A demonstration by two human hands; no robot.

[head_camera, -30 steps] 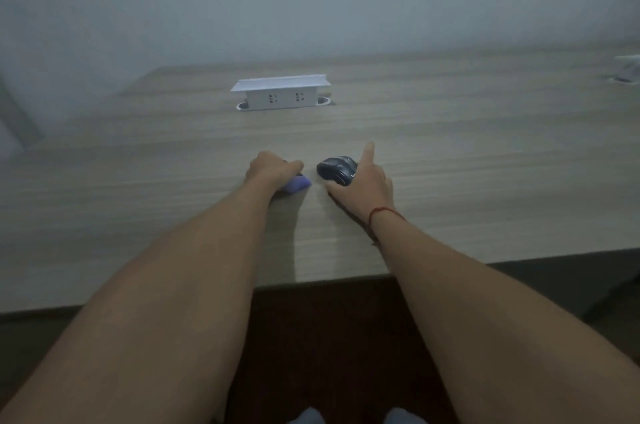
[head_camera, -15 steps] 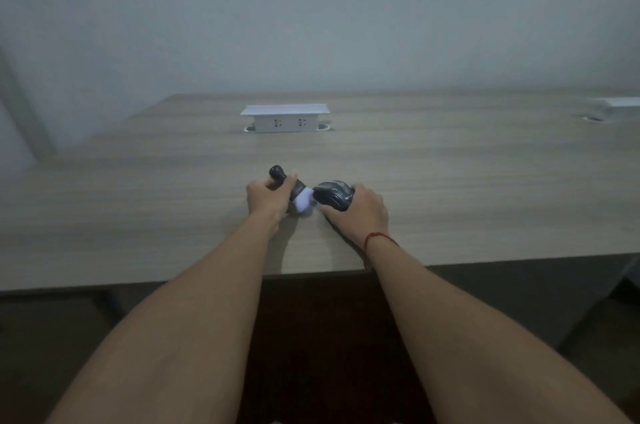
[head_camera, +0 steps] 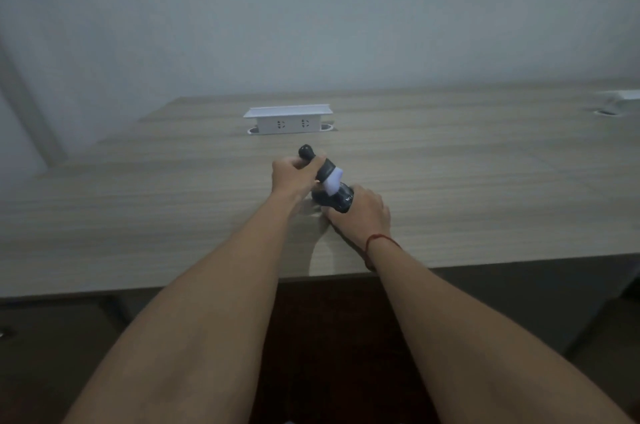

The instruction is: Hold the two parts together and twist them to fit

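My left hand (head_camera: 292,176) grips a dark handled tool (head_camera: 320,167) with a black knob at its far end and a white pad at its near end. The white pad touches the top of a dark computer mouse (head_camera: 341,200). My right hand (head_camera: 363,212) holds that mouse from its right side, tilted up off the wooden table (head_camera: 485,188). A red string circles my right wrist. Both forearms reach in from the lower edge of the view.
A white socket box (head_camera: 287,119) stands raised from the table at the back centre. A second white box (head_camera: 623,96) and a cable hole sit at the far right. The table's near edge runs under my forearms, with dark floor below.
My left hand has lifted the handled tool and brought its white pad onto the mouse. My right hand has closed round the mouse and tipped it up. The view has tilted upward.
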